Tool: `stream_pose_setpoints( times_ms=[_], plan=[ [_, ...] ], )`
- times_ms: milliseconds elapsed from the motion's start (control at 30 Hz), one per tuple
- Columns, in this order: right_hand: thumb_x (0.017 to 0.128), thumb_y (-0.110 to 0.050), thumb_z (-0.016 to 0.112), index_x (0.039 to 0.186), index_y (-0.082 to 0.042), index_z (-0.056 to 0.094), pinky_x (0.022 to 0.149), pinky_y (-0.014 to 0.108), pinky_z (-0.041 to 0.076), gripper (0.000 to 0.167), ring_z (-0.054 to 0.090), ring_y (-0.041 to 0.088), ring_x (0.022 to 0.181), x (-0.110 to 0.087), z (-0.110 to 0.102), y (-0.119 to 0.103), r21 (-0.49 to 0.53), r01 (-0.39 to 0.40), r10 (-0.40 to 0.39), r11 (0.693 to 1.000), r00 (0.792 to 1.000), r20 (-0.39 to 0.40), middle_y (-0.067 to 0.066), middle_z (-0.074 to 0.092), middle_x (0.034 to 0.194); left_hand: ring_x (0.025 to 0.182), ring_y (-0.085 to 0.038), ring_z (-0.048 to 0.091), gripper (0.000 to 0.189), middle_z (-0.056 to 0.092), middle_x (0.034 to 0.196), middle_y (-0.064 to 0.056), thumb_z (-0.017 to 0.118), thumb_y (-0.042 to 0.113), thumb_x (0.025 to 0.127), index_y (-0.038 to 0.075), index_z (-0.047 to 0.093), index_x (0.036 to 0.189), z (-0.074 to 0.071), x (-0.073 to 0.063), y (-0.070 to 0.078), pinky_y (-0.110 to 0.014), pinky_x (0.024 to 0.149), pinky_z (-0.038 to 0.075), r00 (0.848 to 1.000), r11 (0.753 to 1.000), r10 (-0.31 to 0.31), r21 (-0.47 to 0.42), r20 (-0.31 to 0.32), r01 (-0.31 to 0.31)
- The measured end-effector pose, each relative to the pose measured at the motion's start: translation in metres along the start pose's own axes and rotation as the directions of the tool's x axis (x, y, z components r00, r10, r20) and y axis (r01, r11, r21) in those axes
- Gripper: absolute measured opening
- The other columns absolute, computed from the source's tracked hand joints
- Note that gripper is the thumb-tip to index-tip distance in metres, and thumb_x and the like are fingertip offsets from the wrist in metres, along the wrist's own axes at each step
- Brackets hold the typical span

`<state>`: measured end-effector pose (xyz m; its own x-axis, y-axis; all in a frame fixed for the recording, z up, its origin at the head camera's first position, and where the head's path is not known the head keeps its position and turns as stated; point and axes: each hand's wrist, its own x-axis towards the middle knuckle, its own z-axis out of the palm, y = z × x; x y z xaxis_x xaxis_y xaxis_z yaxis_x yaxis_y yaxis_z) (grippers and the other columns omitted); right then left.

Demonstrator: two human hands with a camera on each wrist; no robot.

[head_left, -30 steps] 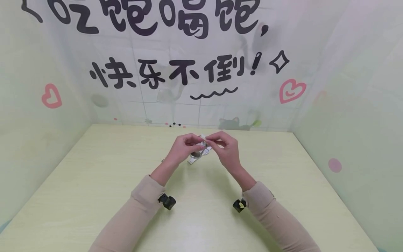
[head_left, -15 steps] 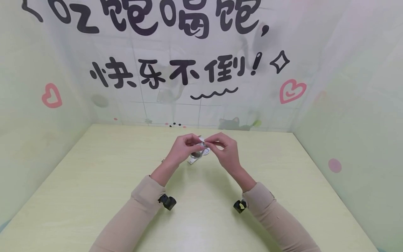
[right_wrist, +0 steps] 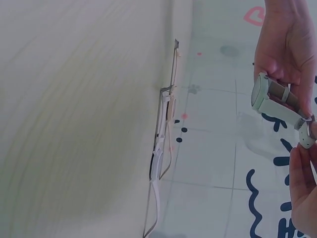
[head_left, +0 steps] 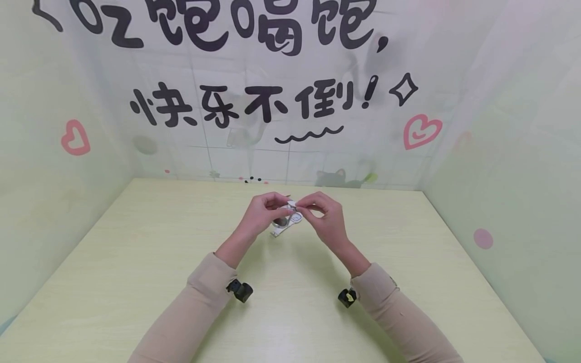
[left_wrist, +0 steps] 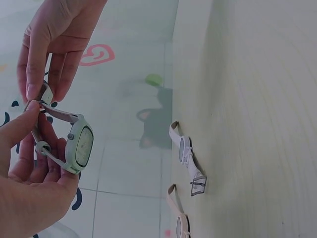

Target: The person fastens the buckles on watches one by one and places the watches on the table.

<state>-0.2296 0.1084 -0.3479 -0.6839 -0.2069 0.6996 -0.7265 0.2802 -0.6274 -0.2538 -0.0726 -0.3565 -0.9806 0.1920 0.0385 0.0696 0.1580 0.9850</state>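
Observation:
A pale green wristwatch (left_wrist: 84,148) hangs between my two hands, its strap bent into a loop below the fingertips. With thumb and fingers my left hand (head_left: 259,214) grips the strap near the metal buckle. My right hand (head_left: 328,218) pinches the strap's end from the other side, also by the buckle. In the right wrist view the watch case (right_wrist: 258,92) hangs beneath the left hand, and the strap tip (right_wrist: 306,138) shows between the hands. How far the strap is threaded through the buckle cannot be told, since fingertips cover part of it.
A white wristwatch (left_wrist: 185,151) lies on the pale wooden table (head_left: 290,312), below and behind the hands. Beside it lies a pale pink wristwatch (left_wrist: 183,224). Printed translucent sheets (head_left: 227,151) stand around the table's back and sides.
More of the white-looking strap end shows between the fingertips than a second ago. My right fingertips have shifted slightly down; the left hand stays nearly in place.

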Motion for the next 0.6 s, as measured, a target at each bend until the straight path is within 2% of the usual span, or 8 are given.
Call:
stream_pose_setpoints(
  times_ms=[267,467,600],
  plan=[
    [0.084,0.006,0.074,0.091,0.005,0.072,0.083,0.02,0.059,0.007,0.069,0.03,0.088,-0.005,0.004,0.035,-0.024,-0.028,0.028,0.999,1.0,0.003,0.02,0.072,0.093,0.08,-0.01,0.066,0.028,0.074,0.109,-0.013,0.075,0.012,0.089,0.004,0.069,0.115,-0.002,0.0,0.0,-0.022,0.07,0.056,1.0,1.0,-0.004,0.001,-0.008,0.004],
    [0.085,0.0,0.075,0.091,-0.001,0.074,0.084,0.024,0.06,0.006,0.07,0.025,0.09,-0.007,0.003,0.04,-0.002,-0.009,0.009,1.0,1.0,0.012,0.013,0.073,0.094,0.077,-0.012,0.067,0.028,0.074,0.105,-0.012,0.074,0.011,0.09,0.003,0.068,0.115,-0.003,0.0,-0.001,-0.023,0.068,0.057,1.0,1.0,0.003,-0.001,-0.002,-0.003],
    [0.085,-0.001,0.075,0.091,-0.002,0.075,0.081,0.027,0.061,0.006,0.07,0.024,0.089,-0.006,0.003,0.039,-0.041,0.034,-0.033,0.999,0.999,0.027,0.012,0.074,0.093,0.078,-0.012,0.065,0.026,0.073,0.106,-0.012,0.074,0.01,0.089,0.002,0.069,0.114,-0.003,0.0,-0.002,-0.022,0.068,0.057,1.0,1.0,0.018,0.022,-0.005,-0.018]
  ],
)
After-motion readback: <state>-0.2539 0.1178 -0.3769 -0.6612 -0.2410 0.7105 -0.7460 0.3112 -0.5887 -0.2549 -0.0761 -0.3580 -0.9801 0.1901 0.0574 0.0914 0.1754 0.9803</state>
